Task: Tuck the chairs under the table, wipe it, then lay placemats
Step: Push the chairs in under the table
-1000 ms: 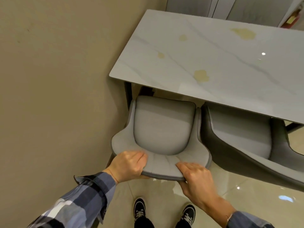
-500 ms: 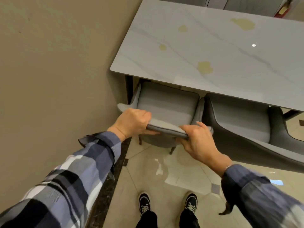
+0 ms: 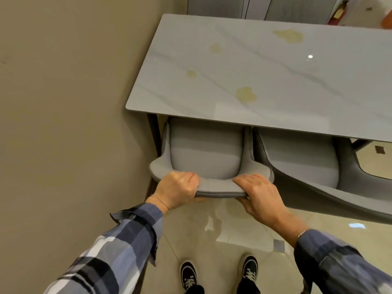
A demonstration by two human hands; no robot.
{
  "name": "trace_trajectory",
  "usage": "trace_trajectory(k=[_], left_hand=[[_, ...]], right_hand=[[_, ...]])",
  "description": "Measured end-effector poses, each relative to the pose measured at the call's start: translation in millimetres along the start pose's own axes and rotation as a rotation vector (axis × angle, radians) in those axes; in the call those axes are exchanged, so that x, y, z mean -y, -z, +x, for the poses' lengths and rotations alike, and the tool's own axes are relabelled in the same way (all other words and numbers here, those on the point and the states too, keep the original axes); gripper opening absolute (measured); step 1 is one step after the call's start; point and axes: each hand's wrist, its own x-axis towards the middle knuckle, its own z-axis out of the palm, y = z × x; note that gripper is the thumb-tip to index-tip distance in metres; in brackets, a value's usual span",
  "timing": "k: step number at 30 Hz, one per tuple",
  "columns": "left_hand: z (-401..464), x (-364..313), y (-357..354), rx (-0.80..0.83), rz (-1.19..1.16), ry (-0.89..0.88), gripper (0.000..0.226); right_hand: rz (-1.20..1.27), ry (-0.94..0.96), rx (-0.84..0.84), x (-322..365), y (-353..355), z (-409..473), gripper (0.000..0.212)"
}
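A light grey padded chair [image 3: 205,151] stands partly under the near left corner of the marble table [image 3: 265,66]; its seat front is hidden below the tabletop. My left hand [image 3: 177,190] grips the left part of the chair's curved backrest top, fingers curled over the edge. My right hand [image 3: 257,193] holds the right part of the same backrest, fingers on top and thumb underneath. Several yellowish stains [image 3: 246,94] mark the tabletop.
A second, darker grey chair [image 3: 301,158] sits right beside the first, also partly under the table. A beige wall [image 3: 63,102] runs close along the left. Glossy tiled floor [image 3: 222,236] and my two shoes [image 3: 188,276] are below.
The chair has slid further under the table compared with one second ago. Both hands have kept their hold on the backrest while the camera view shifted.
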Motion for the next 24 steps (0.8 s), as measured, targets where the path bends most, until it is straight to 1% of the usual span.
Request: trace_trajectory(k=[1, 3, 4, 6, 9, 12, 14, 16, 20, 24], left_hand=[[0, 9, 2, -0.032, -0.02, -0.015, 0.036], [0, 31, 4, -0.087, -0.055, -0.036, 0.051], [0, 45, 4, -0.088, -0.072, -0.04, 0.057], [-1, 66, 1, -0.072, -0.101, -0.038, 0.061], [8, 82, -7, -0.065, -0.093, -0.008, 0.061], [31, 89, -15, -0.094, -0.077, 0.01, 0.064], [46, 91, -21, -0.096, -0.043, 0.009, 0.06], [59, 97, -28, -0.071, -0.022, 0.002, 0.052], [83, 110, -32, -0.08, 0.012, 0.026, 0.065], [89, 122, -37, -0.093, 0.002, 0.021, 0.064]], right_hand=[[0.002, 0.017, -0.012, 3, -4, 6, 0.033], [0.011, 0.047, -0.034, 11, -9, 20, 0.03], [0.021, 0.059, -0.035, 17, -13, 30, 0.028], [0.029, 0.06, -0.039, 25, -17, 46, 0.027], [-0.013, 0.066, -0.045, 20, -15, 67, 0.03], [-0.039, 0.046, -0.011, 1, -7, 88, 0.034], [-0.024, 0.027, 0.012, -10, 1, 100, 0.035], [0.004, 0.012, 0.016, -18, 9, 113, 0.031], [0.019, -0.008, 0.024, -29, 17, 137, 0.02], [-0.003, -0.001, 0.002, -36, 14, 152, 0.021]])
